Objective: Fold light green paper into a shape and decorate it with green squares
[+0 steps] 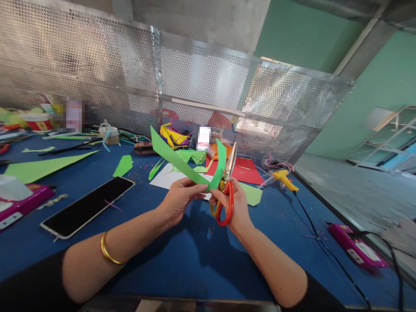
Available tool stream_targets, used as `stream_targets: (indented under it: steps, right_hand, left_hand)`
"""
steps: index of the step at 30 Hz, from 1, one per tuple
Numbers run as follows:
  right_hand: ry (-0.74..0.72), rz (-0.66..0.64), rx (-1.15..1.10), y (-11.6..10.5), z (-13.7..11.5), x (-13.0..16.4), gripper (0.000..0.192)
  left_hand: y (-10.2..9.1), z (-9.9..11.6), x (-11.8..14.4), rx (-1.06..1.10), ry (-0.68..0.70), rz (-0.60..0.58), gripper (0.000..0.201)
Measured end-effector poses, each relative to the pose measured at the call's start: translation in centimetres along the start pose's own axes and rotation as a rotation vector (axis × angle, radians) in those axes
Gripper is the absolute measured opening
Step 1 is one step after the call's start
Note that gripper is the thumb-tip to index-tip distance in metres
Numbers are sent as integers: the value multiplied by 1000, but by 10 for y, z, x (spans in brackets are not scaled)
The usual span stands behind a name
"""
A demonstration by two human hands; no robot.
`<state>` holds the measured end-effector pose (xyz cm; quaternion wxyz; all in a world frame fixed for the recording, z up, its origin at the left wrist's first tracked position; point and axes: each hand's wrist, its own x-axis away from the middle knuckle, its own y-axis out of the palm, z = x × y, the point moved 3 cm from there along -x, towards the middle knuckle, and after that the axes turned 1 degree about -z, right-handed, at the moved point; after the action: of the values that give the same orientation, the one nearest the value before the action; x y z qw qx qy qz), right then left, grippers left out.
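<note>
Some green paper (177,159) forms a V mid-scene, above blue table (182,273); left hand (177,199) pinches its base, right hand (239,204) grips it plus scissors (231,198). Fingers (198,189) hide the join: one strip or two, can't tell. Purple box (32,200) cropped at left.

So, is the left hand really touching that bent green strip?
Touching. The head view shows the left hand pinching the green strip near its bend, thumb pressed against it.

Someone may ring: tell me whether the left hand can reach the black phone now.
Probably yes: nothing stands between the left hand and the black phone; only a purple strip crosses its edge. But that hand pinches green paper and would likely have to let go first.
</note>
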<state>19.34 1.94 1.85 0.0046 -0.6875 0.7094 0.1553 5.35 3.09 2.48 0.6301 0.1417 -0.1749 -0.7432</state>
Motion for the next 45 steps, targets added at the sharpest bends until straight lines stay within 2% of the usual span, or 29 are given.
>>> stream_targets:
  steps: [3,6,9,15,21,32,41,45]
  right_hand:
    - [-4,-22,13,0,-1,0,43]
    - [0,-81,40,-3,-5,-1,46]
    - [18,-191,113,-5,-11,0,46]
    - [88,-430,198,-6,-18,10,43]
    - [141,-539,319,-5,-14,13,48]
    - [148,-493,311,-2,-11,11,42]
    - [190,-421,254,0,-7,11,41]
    - [153,-388,265,-2,1,7,39]
  left_hand:
    - [0,2,-1,5,8,9,22]
    - [-5,9,-4,68,4,99,16]
    - [-13,22,-12,128,29,182,10]
    - [-32,44,-25,219,122,334,13]
    - [-32,43,-24,234,132,350,16]
    - [-22,27,-19,184,49,309,16]
    - [-21,24,-19,181,34,309,16]
    - [-21,25,-18,174,31,307,14]
